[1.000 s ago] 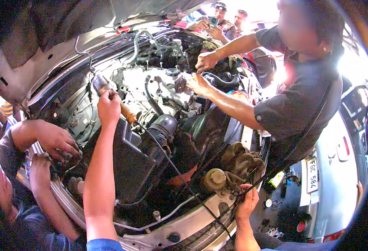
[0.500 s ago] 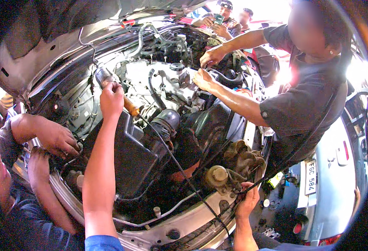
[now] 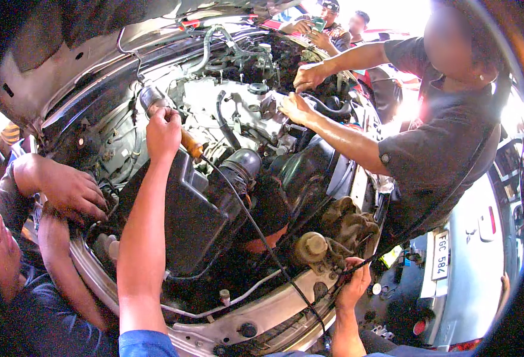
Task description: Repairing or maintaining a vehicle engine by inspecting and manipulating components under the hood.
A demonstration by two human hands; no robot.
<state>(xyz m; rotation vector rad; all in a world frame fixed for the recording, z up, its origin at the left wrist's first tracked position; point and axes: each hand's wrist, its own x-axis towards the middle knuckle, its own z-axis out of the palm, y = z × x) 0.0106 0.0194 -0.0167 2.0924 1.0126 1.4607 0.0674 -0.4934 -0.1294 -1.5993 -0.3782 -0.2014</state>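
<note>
My left hand (image 3: pixel 164 128) grips a work lamp with a silvery head (image 3: pixel 153 95) and an orange handle (image 3: pixel 192 144), held up over the engine (image 3: pixel 193 92) of a car. A black cord (image 3: pixel 244 211) runs from the handle down across the plastic air box (image 3: pixel 170 220) and over the front rail (image 3: pixel 256 324). My right hand (image 3: pixel 351 288) is closed on a black cable (image 3: pixel 369 260) at the front edge of the engine bay, near a tan round reservoir (image 3: pixel 311 247).
The open bonnet (image 3: pixel 47 71) arches overhead. A co-worker (image 3: pixel 440 131) at right works with both hands by the engine; another person's hands (image 3: pixel 74 193) are at left. Two people (image 3: pixel 327 33) stand behind, one with a phone. A light-coloured car (image 3: pixel 470 273) stands at right.
The view has shifted slightly, so the engine and my left hand with the lamp sit higher and further right. My grips are unchanged. The left co-worker's hands have shifted slightly.
</note>
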